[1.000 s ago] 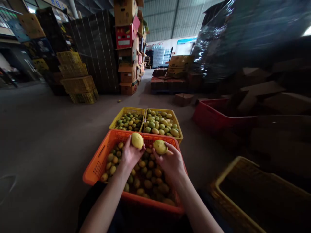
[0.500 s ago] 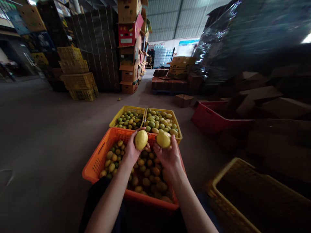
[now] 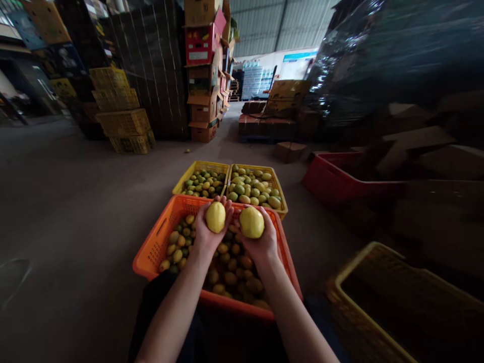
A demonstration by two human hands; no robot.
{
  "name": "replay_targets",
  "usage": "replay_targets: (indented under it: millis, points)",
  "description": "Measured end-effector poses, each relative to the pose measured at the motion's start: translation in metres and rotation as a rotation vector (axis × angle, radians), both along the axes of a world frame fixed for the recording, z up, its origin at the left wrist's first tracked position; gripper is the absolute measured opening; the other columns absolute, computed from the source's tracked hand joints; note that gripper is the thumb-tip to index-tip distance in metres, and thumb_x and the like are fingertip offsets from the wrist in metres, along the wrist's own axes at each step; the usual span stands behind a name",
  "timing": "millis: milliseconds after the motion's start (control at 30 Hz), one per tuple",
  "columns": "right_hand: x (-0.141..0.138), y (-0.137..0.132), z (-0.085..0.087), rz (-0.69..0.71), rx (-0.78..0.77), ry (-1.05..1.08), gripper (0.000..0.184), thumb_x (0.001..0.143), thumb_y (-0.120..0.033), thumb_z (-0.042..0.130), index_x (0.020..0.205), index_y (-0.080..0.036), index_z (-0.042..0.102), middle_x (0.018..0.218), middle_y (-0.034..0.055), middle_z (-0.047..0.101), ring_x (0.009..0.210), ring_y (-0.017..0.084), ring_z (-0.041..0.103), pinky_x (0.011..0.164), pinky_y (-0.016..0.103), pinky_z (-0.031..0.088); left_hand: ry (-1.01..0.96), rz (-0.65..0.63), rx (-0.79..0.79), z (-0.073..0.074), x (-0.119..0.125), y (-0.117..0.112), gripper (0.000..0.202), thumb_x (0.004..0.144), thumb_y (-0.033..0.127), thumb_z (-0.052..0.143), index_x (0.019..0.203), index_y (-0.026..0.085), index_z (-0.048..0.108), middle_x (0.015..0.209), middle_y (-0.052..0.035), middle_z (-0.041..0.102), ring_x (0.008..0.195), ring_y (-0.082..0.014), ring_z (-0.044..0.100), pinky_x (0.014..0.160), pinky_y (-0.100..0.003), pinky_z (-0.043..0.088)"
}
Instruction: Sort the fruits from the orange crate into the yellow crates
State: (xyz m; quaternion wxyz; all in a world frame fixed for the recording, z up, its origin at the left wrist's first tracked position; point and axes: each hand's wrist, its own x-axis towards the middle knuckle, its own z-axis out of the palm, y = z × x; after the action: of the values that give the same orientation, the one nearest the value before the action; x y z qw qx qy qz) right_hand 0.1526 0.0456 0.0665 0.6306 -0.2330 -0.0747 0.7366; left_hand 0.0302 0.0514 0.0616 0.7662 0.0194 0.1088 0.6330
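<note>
My left hand cradles a smooth yellow fruit, shaped like a lemon, with the fingertips showing beyond it. A similar, slightly larger yellow fruit rests in my right hand, the thumb along its right side. Both hands are palm up, side by side, above the orange crate. Inside that crate lie many yellow, green and orange-tinged fruits; my forearms hide part of them.
Two yellow crates of green and yellow fruit adjoin the orange crate's far side. At right are a yellow crate and a red crate beside cardboard pieces. Stacked yellow crates and cardboard boxes stand farther back.
Both fruits have turned in my hands. The left fruit has moved slightly left and the right one slightly down. My view has shifted a little, so the crates appear farther right.
</note>
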Motion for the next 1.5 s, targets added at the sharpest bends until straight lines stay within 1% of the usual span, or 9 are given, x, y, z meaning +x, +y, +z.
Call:
replay_targets:
  millis: [133,233,333,467,633,833,1100,1300,1500]
  points:
    - [-0.006,0.001,-0.006,-0.178,-0.011,0.005,0.012,0.072,-0.025,0.059,0.075,-0.015,0.066,0.068,0.0012,0.070,0.061,0.013,0.065,0.060,0.023,0.054,0.052,-0.039,0.007,-0.004,0.015,-0.002,0.022,0.082,0.021,0.047,0.095,0.019,0.064,0.101,-0.0044,0.069,0.108,-0.0223,0.059,0.082,-0.033,0.053]
    - [-0.011,0.002,-0.009,-0.216,0.012,0.007,0.011,0.069,-0.024,0.061,0.073,-0.016,0.067,0.072,0.0007,0.071,0.066,0.013,0.066,0.065,0.022,0.054,0.115,0.003,-0.024,-0.007,0.024,0.000,0.025,0.082,0.020,0.045,0.096,0.019,0.064,0.101,-0.0059,0.069,0.104,-0.0202,0.060,0.084,-0.032,0.051]
    - [-0.013,0.003,-0.009,-0.241,0.038,-0.017,0.008,0.067,-0.020,0.061,0.069,-0.017,0.067,0.071,-0.0009,0.071,0.067,0.012,0.066,0.069,0.022,0.053,0.076,0.020,-0.013,-0.011,0.028,0.004,0.027,0.082,0.021,0.043,0.096,0.018,0.066,0.096,-0.0057,0.070,0.100,-0.0186,0.062,0.089,-0.034,0.049]
    - [-0.014,0.003,-0.009,-0.238,0.057,-0.072,0.007,0.065,-0.020,0.062,0.068,-0.017,0.068,0.071,-0.0007,0.071,0.067,0.012,0.066,0.069,0.022,0.053,0.078,0.034,0.010,-0.016,0.028,0.007,0.029,0.081,0.022,0.043,0.095,0.019,0.068,0.095,-0.0043,0.070,0.101,-0.0197,0.062,0.091,-0.035,0.048]
    - [-0.013,0.002,-0.008,-0.236,0.068,-0.073,0.007,0.064,-0.022,0.062,0.066,-0.018,0.067,0.067,-0.0022,0.070,0.067,0.012,0.065,0.071,0.023,0.053,0.136,0.043,-0.011,-0.015,0.029,0.007,0.029,0.081,0.022,0.043,0.091,0.019,0.069,0.093,-0.0041,0.070,0.100,-0.0192,0.062,0.090,-0.034,0.049]
    - [-0.014,0.001,-0.007,-0.239,0.031,-0.038,0.009,0.065,-0.021,0.058,0.066,-0.017,0.067,0.069,-0.0003,0.071,0.067,0.013,0.065,0.070,0.023,0.052,0.180,0.041,-0.010,-0.013,0.029,0.006,0.026,0.080,0.022,0.044,0.086,0.019,0.069,0.095,-0.0044,0.070,0.099,-0.0192,0.062,0.090,-0.033,0.048]
    - [-0.016,0.005,-0.014,-0.195,0.010,0.036,0.009,0.063,-0.022,0.057,0.067,-0.018,0.065,0.065,-0.0012,0.069,0.067,0.013,0.065,0.072,0.024,0.053,0.203,0.043,-0.021,-0.014,0.026,0.006,0.025,0.077,0.021,0.046,0.089,0.017,0.068,0.093,-0.0049,0.070,0.099,-0.0204,0.062,0.090,-0.034,0.049]
    - [-0.016,0.004,-0.013,-0.195,0.005,0.066,0.012,0.066,-0.021,0.055,0.070,-0.018,0.066,0.067,-0.0005,0.069,0.068,0.014,0.065,0.074,0.026,0.054,0.106,0.033,-0.025,-0.009,0.026,0.004,0.029,0.081,0.018,0.039,0.091,0.016,0.066,0.074,-0.0030,0.068,0.081,-0.0168,0.064,0.088,-0.034,0.049]
    - [-0.017,0.003,-0.012,-0.197,0.005,0.078,0.012,0.067,-0.020,0.055,0.071,-0.018,0.067,0.067,-0.0002,0.069,0.067,0.013,0.065,0.072,0.025,0.054,0.084,0.017,-0.043,-0.007,0.027,0.005,0.027,0.080,0.018,0.040,0.089,0.015,0.066,0.070,-0.0021,0.066,0.074,-0.0146,0.063,0.087,-0.030,0.048]
